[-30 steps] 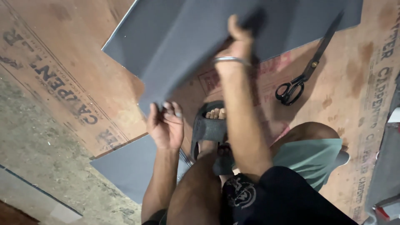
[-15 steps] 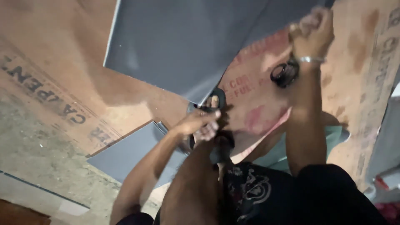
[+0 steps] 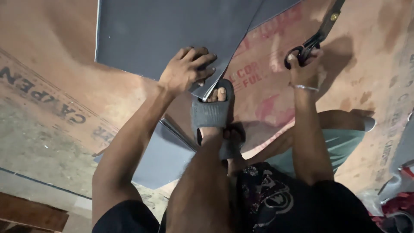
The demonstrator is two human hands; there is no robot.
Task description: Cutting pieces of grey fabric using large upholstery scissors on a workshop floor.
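A large dark grey sheet [image 3: 172,30] lies on a brown wooden board [image 3: 267,69]. My left hand [image 3: 186,69] presses flat on the sheet's near corner, fingers spread over its edge. Just below that corner sits my foot in a grey slipper [image 3: 211,114]. My right hand [image 3: 304,64] grips the black handles of a pair of scissors [image 3: 317,36], whose blades point up and to the right, off the sheet.
A smaller grey sheet piece [image 3: 161,157] lies by my leg. The board carries red and black printing. Bare concrete floor [image 3: 39,146] lies to the left. Grey and red items [image 3: 399,190] sit at the right edge.
My right hand left the sheet, went right and took hold of the scissors. My left hand moved up onto the sheet's near corner. The sheet now lies flat.
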